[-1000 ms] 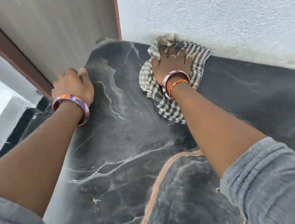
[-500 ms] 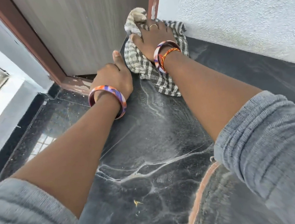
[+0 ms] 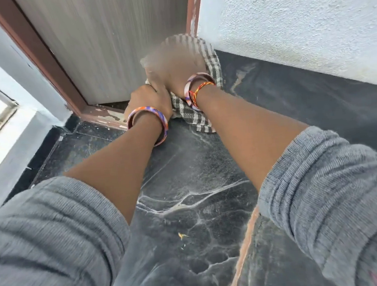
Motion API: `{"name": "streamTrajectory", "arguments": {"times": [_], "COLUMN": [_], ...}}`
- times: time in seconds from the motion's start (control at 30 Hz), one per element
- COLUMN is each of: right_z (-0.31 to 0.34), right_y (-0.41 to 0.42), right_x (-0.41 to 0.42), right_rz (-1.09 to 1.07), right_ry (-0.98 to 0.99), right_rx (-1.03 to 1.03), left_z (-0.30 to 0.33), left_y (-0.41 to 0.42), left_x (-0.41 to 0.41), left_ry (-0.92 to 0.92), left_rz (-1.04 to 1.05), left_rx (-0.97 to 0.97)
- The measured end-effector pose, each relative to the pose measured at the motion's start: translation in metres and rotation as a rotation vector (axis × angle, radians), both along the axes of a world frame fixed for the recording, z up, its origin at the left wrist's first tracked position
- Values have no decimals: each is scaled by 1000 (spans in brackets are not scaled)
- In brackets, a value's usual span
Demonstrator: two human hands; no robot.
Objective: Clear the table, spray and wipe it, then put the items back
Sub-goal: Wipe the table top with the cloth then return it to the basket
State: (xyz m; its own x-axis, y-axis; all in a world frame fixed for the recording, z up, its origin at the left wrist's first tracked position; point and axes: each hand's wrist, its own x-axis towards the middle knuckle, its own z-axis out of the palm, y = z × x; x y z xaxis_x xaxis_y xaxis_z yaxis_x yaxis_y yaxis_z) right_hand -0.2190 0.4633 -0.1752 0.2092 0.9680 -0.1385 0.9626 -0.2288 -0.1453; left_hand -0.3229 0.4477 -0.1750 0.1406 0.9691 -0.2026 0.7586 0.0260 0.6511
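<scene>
From the head camera I see the checked cloth (image 3: pixel 191 113) bunched at the far corner of the black marble table (image 3: pixel 293 116), hard against the door frame (image 3: pixel 40 55) and textured wall (image 3: pixel 298 26). My right hand (image 3: pixel 175 76) lies on it, too blurred to tell its grip; my left hand (image 3: pixel 149 100) curls at its near edge, seemingly pinching it. It looks limp and light, so I'd gather it from the middle. Open room lies toward me and rightward.
</scene>
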Motion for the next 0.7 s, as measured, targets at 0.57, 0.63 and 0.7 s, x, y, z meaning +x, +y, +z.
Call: {"name": "streamTrajectory", "arguments": {"times": [0.57,0.63,0.7], "right_z": [-3,-5,-7], "right_y": [-250,-255,-254], "right_x": [46,29,7], "right_rz": [-995,-1001,-976], "right_ry": [-8,-5,-18], "right_rx": [-70,-40,-28], "left_z": [17,18,18], "left_y": [-22,-21,-21], "left_x": [-12,-13,-14], "left_ry": [26,15,7], "left_rz": [-58,-71,-70], "left_rx": [-20,-23,-35]}}
